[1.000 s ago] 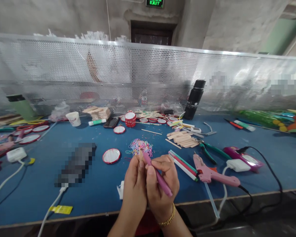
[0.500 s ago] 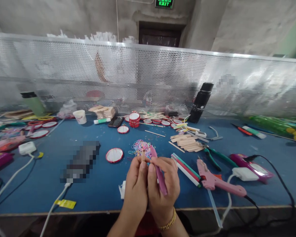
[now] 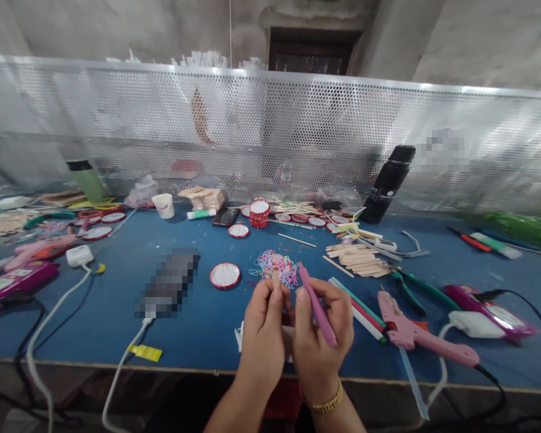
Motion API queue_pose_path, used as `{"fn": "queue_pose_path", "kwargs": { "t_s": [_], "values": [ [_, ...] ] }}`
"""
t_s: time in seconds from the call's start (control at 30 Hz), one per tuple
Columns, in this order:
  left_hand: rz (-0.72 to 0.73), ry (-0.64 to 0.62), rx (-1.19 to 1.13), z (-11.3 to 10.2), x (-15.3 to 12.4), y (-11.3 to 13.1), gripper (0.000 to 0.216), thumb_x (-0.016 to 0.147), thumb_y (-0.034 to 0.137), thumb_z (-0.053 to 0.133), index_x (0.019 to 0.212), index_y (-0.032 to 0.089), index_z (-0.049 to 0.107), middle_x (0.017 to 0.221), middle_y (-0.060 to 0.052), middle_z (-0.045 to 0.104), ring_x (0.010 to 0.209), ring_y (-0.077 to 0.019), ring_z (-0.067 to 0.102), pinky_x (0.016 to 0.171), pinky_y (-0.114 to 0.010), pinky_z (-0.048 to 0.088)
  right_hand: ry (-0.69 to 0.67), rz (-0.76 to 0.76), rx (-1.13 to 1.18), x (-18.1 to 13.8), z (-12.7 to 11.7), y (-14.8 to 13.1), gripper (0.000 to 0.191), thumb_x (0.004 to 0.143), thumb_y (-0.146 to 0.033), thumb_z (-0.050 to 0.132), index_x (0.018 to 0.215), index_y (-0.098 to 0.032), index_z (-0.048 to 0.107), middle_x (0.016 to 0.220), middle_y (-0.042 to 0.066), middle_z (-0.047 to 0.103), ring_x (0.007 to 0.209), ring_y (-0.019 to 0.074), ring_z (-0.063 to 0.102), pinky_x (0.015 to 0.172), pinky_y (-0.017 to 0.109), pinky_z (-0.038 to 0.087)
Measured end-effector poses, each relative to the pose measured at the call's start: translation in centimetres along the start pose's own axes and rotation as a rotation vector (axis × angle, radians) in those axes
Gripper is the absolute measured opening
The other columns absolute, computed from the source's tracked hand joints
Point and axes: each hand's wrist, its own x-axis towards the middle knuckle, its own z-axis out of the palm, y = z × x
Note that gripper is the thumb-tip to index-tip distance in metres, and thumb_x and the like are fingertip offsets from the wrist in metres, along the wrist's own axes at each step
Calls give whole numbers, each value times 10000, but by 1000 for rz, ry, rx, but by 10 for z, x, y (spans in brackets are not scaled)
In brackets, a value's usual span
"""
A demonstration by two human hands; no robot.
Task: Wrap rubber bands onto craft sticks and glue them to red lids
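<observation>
My left hand (image 3: 264, 325) pinches a wooden craft stick (image 3: 276, 278) between thumb and fingers, its end pointing up and away from me. Beside it, my right hand (image 3: 324, 337) is closed around a pink marker (image 3: 318, 305), tilted with its upper end toward the left. A small gap separates the two hands. Just beyond them lies a pile of colourful rubber bands (image 3: 277, 264). To the left of the pile is a round white disc with a red rim (image 3: 225, 275). Several more markers (image 3: 360, 313) lie to the right of my right hand.
On the right are a pink glue gun (image 3: 415, 334), green-handled pliers (image 3: 410, 291) and a pile of craft sticks (image 3: 356, 260). A phone (image 3: 169, 282) with its cable lies left. A black bottle (image 3: 388, 185) and paper cup (image 3: 163, 205) stand near the perforated metal screen (image 3: 234, 132).
My hands have moved slightly apart, and the marker has come away from the craft stick. The view has turned a little left, shifting everything rightward in the picture.
</observation>
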Motion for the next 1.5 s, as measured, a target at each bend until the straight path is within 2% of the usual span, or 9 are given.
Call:
{"fn": "queue_pose_path", "kwargs": {
  "t_s": [0.17, 0.27, 0.47, 0.67, 0.9, 1.03, 1.2, 1.37, 1.5],
  "values": [
    [67, -8, 94, -6, 4, 6, 345, 886, 514, 718, 822, 180, 664, 701, 36, 515, 592, -94, 432, 554, -198, 372, -6, 330, 188, 11, -1, -15, 105, 967, -298, 643, 1023, -210, 655, 939, 22, 674, 828, 158, 669, 729, 299, 548],
    [92, -12, 169, -12, 9, 6, 329, 910, 513, 671, 904, 185, 694, 674, 45, 499, 550, -98, 388, 510, -211, 328, 11, 411, 293, 11, 4, -20, 136, 955, -337, 649, 992, -207, 635, 877, 5, 664, 768, 150, 665, 702, 297, 551],
    [202, -122, 332, -19, 16, 0, 278, 952, 432, 605, 831, 188, 660, 807, -12, 618, 779, -162, 557, 727, -257, 439, 43, 363, 270, -7, 15, -10, 147, 981, -344, 599, 923, -209, 594, 785, -23, 596, 690, 134, 610, 659, 286, 528],
    [134, -129, 326, -17, 15, -2, 301, 951, 440, 587, 773, 199, 596, 705, 20, 557, 630, -133, 458, 609, -253, 380, 90, 243, 232, -10, 10, -5, 171, 999, -304, 580, 856, -219, 540, 786, -15, 580, 719, 139, 596, 702, 303, 522],
    [99, -150, 280, -15, 12, -4, 243, 960, 435, 613, 855, 217, 590, 652, 49, 534, 584, -120, 436, 621, -246, 397, -39, 147, 168, -10, 3, 1, 84, 1006, -240, 559, 1052, -221, 627, 879, 15, 648, 767, 160, 652, 724, 328, 545],
    [122, -171, 323, -16, 13, -6, 217, 979, 421, 588, 957, 213, 644, 774, 15, 597, 669, -138, 486, 634, -249, 408, 5, 57, 106, -5, 2, -1, 27, 970, -200, 596, 967, -223, 610, 852, 0, 629, 748, 148, 627, 686, 291, 534],
    [157, -141, 376, -14, 12, -2, 250, 969, 422, 600, 874, 195, 645, 747, 10, 590, 652, -133, 479, 604, -241, 403, 1, 38, 99, -6, 2, -2, 109, 981, -213, 594, 873, -222, 587, 813, -11, 613, 751, 146, 618, 741, 318, 535],
    [94, -122, 63, -13, 13, 2, 259, 952, 465, 633, 969, 207, 609, 672, 42, 588, 529, -103, 503, 501, -202, 377, 84, 169, 172, -9, 3, -1, 80, 1025, -252, 552, 1007, -213, 619, 844, 3, 641, 735, 146, 636, 712, 323, 549],
    [86, -103, -160, -14, 15, 2, 257, 907, 419, 720, 999, 204, 613, 754, 43, 605, 548, -68, 509, 533, -177, 411, 21, 213, 241, -7, 5, 2, 137, 1058, -253, 510, 1099, -227, 638, 909, 17, 700, 761, 140, 665, 746, 326, 569]
  ]
}}
